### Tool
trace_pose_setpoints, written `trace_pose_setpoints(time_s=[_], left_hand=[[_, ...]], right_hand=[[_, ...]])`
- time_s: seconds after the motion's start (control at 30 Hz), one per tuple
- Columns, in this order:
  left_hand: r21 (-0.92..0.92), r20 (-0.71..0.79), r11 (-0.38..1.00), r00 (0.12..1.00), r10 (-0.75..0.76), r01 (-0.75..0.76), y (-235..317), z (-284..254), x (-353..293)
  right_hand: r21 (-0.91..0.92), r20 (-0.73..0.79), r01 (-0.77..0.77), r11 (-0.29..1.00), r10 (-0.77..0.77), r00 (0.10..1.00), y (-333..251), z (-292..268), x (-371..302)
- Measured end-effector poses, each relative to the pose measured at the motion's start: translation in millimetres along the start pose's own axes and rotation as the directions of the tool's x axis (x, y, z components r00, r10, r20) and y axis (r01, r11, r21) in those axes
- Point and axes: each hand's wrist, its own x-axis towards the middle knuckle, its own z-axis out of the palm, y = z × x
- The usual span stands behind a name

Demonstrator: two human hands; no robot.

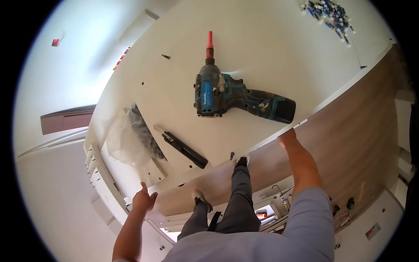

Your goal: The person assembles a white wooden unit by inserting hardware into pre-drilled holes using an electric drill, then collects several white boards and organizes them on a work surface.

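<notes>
A large white panel [174, 87] lies before me. My right hand [288, 138] is at its near right edge, with the fingertips hidden by the edge. At the near left corner my left hand [143, 200] has its index finger stretched out and its thumb apart, with nothing seen in it. A dark teal cordless driver [218, 94] lies on the panel, a red bit holder [210, 46] pointing away from me. Closer to my left hand lies a black utility knife [185, 150]. Clear plastic wrapping [126, 137] is beside a dark opening to the left of the knife.
A pile of small blue-and-white fittings [329, 17] lies at the far right. Loose dark fittings lie near the far left [166, 56] and the near edge [231, 156]. Tools and metal rods [279, 209] are on the floor by my legs. A brown board [67, 118] is at left.
</notes>
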Motion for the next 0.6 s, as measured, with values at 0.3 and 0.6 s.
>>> trace_pose_setpoints(time_s=[0.3, 0.6], left_hand=[[-0.05, -0.005, 0.999, 1.0, 0.011, -0.011, 13.3, -11.5, -4.7], [-0.046, -0.056, 0.995, 0.995, 0.081, -0.083, -9.3, 11.0, 6.9]], right_hand=[[0.392, -0.273, -0.053, 0.918, 0.171, 0.947, -10.3, 0.1, 67.3], [0.341, -0.656, 0.382, 0.859, -0.073, 0.751, -106.3, -59.8, -98.3]])
